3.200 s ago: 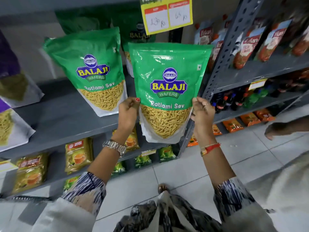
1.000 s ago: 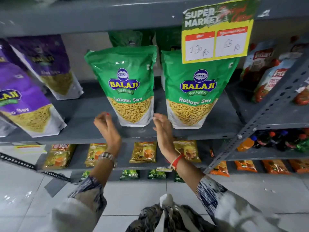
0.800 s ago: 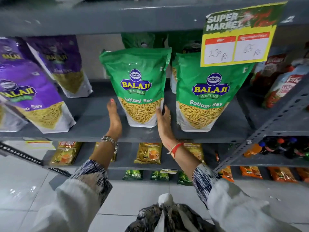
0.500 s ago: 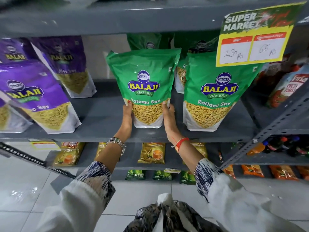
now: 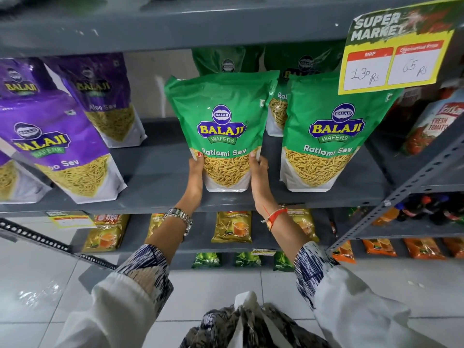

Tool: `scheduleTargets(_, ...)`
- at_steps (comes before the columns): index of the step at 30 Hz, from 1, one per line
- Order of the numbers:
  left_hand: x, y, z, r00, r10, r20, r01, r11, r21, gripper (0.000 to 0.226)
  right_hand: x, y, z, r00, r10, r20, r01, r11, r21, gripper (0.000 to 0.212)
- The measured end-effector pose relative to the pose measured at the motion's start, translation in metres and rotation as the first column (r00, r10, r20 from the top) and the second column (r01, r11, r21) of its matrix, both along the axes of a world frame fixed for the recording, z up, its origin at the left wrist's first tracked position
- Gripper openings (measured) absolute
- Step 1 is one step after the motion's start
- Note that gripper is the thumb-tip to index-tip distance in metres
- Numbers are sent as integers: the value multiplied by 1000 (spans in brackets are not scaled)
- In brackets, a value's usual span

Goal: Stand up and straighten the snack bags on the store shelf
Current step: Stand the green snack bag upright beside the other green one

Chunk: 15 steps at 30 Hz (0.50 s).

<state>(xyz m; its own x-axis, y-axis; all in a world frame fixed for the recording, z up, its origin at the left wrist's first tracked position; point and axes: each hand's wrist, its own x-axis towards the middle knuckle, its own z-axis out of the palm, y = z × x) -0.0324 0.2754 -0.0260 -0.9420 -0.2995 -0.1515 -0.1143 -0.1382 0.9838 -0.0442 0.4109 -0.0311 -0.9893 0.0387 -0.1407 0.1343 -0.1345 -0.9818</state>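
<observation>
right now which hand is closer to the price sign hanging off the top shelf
Right. The right hand grips the right edge of the green Ratlami Sev bag, the side toward the price sign. The left hand grips the bag's left edge, farther away.

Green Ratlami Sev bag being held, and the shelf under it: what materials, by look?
Green bag: glossy plastic film, likely laminated; shows highlights, creases and a clear window onto the sev. Shelf: looks like grey painted metal, matte; the perforated upright suggests steel.
</observation>
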Motion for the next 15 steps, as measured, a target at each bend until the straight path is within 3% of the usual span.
scheduleTargets(5, -2, -3, -6, 1000, -3, -3, 3, 1000, -15, 48, 2, -3, -4, 999, -36, 6, 36, 999, -24, 61)
scheduleTargets(8, -2, -6, -6, 999, 44, -3, -44, 999, -10, 49, 10, -6, -9, 981, -194, -22, 195, 980, 49, 62)
scheduleTargets(12, 7, -23, -16, 984, 172, -35, -174, 983, -59, 48, 38, -15, -18, 939, -295, -179, 312, 947, 79, 33)
scheduleTargets(15, 25, -40, -19, 931, 326, -163, -341, 937, -75, 27, 58, -34, -19, 958, -156, -239, 167, 986, 26, 13)
